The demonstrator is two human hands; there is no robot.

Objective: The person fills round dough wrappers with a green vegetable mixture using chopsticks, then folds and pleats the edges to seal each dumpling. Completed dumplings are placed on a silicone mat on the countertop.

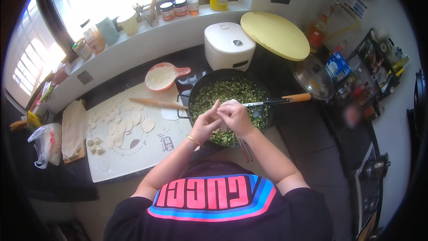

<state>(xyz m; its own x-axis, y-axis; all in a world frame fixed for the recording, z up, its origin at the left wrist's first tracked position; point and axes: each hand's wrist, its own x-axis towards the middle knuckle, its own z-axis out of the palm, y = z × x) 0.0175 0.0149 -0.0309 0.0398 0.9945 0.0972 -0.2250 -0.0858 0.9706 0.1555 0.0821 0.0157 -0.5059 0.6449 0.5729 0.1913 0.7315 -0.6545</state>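
1. Left hand (206,122): fingertips drawn narrow, pinching a pale dough piece (230,103).
2. Right hand (235,118): thumb and fingers closed in on the same piece, meeting the left fingertips.
3. Dough piece: located between both hands, above the black pan (229,73); it appears to be a folded wrapper, though the fingers hide most of it.
4. Pan: contains chopped green filling (214,91). Chopsticks (244,148) project past its near rim, below the right hand.
5. White mat (120,167), left of pan: carries flat dough rounds (147,125), a rolling pin (154,103) and small dumplings (100,150).
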